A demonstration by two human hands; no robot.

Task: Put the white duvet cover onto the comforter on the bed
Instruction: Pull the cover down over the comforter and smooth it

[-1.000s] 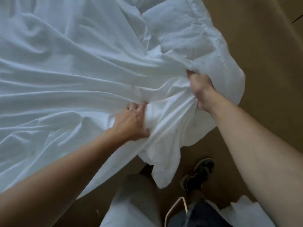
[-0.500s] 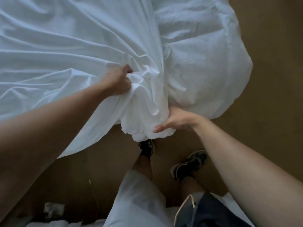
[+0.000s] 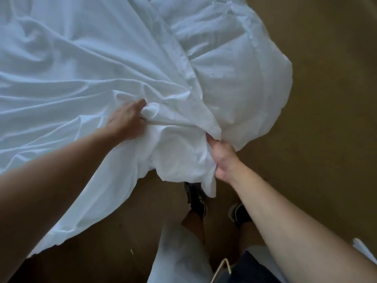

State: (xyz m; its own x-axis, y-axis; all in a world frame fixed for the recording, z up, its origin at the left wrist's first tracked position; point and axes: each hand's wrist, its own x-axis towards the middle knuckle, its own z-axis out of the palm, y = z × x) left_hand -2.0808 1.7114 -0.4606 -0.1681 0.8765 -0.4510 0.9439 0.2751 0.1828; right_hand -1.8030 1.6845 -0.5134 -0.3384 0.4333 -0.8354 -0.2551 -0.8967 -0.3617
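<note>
Gripping bunched duvet cover (image 3: pixel 177 160), left hand (image 3: pixel 126 121) and right hand (image 3: pixel 223 158) both clench fabric.

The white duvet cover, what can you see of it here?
The white duvet cover is thin, smooth-looking cloth, heavily creased, spread wide and spilling down toward the brown floor. The left hand grips a bunched fold on top; the right hand grips the gathered edge hanging below.

Dim soft light, slight blur, wide-angle distortion
</note>
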